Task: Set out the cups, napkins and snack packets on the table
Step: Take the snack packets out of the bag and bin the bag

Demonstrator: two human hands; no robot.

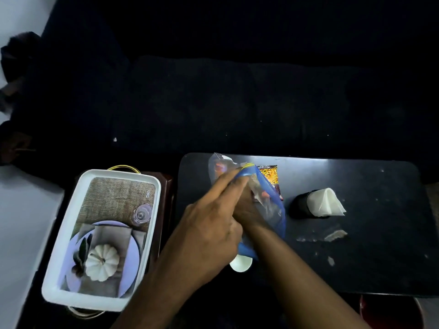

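Observation:
On the black table (380,257), both hands work at a clear plastic bag (273,210) with a blue edge. My left hand (211,224) reaches across and pinches the bag's blue rim near its top. My right hand (247,210) lies under the left one, against or inside the bag, with its fingers hidden. A yellow-orange snack packet (269,173) lies just behind the bag. A white cup (241,264) peeks out below the bag's lower end. To the right stands a black cup (300,206) with a white folded napkin (326,203) in it.
A white tray (152,224) with a printed table-setting picture sits on a dark stand left of the table. A dark sofa (237,91) runs along the far side. Pale scraps (335,235) lie on the table's right part. A red round object (389,314) is below the table's near edge.

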